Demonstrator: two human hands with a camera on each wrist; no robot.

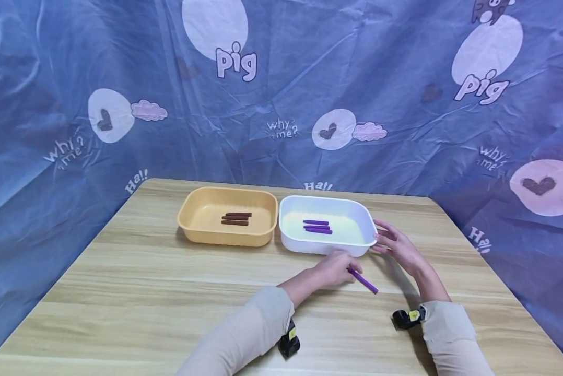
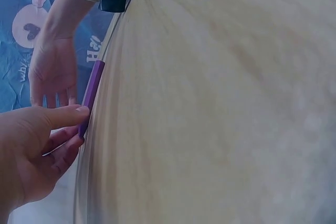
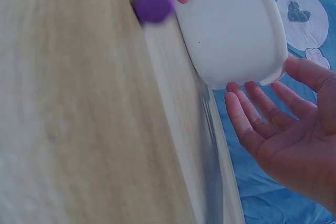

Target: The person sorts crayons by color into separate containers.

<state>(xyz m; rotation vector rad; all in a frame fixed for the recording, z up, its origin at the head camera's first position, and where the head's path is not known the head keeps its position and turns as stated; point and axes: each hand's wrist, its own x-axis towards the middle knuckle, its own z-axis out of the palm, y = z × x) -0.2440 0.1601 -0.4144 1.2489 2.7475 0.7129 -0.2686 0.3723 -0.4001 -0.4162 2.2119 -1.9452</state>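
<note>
My left hand (image 1: 334, 269) pinches a purple crayon (image 1: 365, 282) between thumb and fingers, just in front of the white tub (image 1: 316, 246). In the left wrist view the crayon (image 2: 93, 87) extends beyond the thumb, its lower end at the fingertips. My right hand (image 1: 400, 248) is at the tub's right end. The right wrist view shows its thumb near the rim and its fairly straight fingertips (image 3: 234, 86) against the end wall. Inside the white tub lie several purple crayons (image 1: 317, 227), side by side. The held crayon (image 3: 155, 1) looks blurred and end-on in the right wrist view.
Left of the white tub, almost touching it, stands a yellow-orange tub (image 1: 225, 238) holding several brown crayons (image 1: 235, 219). Both tubs stand toward the back of a wood-grain table (image 1: 136, 292). A blue printed cloth (image 1: 281, 94) hangs behind and at the sides.
</note>
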